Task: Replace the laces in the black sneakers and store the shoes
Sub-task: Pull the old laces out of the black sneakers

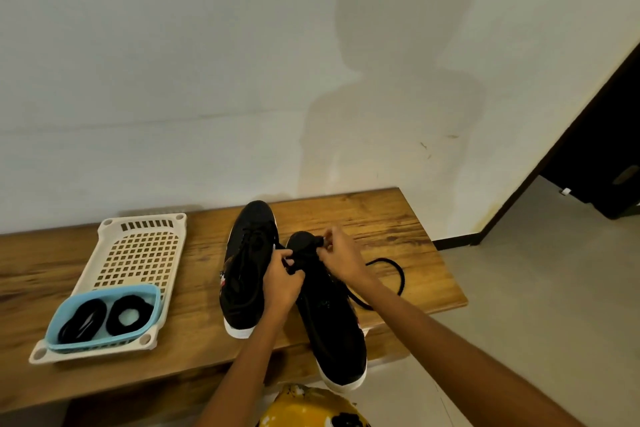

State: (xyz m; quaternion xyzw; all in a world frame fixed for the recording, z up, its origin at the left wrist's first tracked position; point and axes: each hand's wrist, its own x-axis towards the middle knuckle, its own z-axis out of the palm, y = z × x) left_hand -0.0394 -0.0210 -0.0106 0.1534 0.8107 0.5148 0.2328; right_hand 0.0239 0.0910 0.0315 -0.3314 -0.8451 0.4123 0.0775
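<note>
Two black sneakers with white soles stand on a wooden bench (398, 218). The left sneaker (247, 253) is laced and stands untouched. The right sneaker (329, 315) points away from me, its heel past the bench's front edge. My left hand (282, 282) pinches the black lace over its eyelets. My right hand (341, 258) pinches the lace near the toe end. A loose length of black lace (398, 274) loops out to the right on the bench.
A white perforated tray (138, 250) lies at the left of the bench. A small blue basket (152, 308) on its near end holds two coiled black laces (83, 319). A wall rises behind. A dark doorway opens at the right. Something yellow (308, 406) sits below me.
</note>
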